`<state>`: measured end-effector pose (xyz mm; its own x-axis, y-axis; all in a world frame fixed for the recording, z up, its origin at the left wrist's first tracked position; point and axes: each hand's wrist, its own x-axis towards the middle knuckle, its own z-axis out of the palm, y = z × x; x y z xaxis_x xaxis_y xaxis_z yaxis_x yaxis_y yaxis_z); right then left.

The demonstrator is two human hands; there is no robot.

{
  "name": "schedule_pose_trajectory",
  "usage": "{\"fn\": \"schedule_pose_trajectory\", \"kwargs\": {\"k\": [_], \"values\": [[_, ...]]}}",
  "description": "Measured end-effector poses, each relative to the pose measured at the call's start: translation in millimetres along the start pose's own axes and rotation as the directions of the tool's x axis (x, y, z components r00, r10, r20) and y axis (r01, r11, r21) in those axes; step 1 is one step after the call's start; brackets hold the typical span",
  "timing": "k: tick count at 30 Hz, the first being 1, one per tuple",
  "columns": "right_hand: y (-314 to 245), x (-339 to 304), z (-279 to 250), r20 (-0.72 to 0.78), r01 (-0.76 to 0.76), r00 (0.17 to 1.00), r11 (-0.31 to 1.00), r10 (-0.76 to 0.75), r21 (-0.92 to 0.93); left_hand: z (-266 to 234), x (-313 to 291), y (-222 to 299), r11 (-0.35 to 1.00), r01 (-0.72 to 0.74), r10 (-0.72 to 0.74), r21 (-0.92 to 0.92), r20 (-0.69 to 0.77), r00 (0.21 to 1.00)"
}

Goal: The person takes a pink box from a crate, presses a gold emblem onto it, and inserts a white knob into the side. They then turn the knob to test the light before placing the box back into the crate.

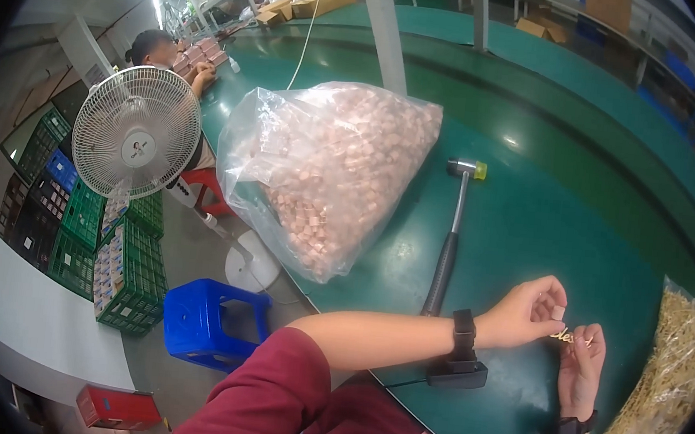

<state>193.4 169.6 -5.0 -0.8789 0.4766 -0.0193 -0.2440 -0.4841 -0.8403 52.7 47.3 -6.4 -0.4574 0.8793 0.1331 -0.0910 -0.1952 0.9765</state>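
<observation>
My left hand is closed, with a small pale pink block between its fingers. Its thumb reaches toward a gold script-lettering piece that spans the gap between my two hands. My right hand pinches the other end of that lettering. Both hands are over the green tabletop, and each wrist wears a black strap with a small box. Beyond my left arm lies a mallet with one black and one yellow face and a dark grip. A clear plastic bag full of similar pink blocks stands farther off.
Near the right edge lies a clear bag of gold pieces. To the left, on the floor, are a blue stool, a white standing fan and stacked green crates. Another person sits at the far left of the table.
</observation>
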Motion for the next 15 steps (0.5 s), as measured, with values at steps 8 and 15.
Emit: {"fn": "schedule_pose_trajectory", "kwargs": {"k": [8,15], "values": [[0.3,0.4,0.3,-0.016,-0.009,1.0,1.0,0.009,0.001,-1.5,3.2,-5.3,0.999,-0.049,0.049,0.009,-0.01,0.999],[-2.2,1.6,2.8,0.005,0.007,1.0,1.0,-0.007,-0.001,-0.9,2.9,-6.1,0.999,-0.031,0.031,0.013,-0.002,1.0]]}}
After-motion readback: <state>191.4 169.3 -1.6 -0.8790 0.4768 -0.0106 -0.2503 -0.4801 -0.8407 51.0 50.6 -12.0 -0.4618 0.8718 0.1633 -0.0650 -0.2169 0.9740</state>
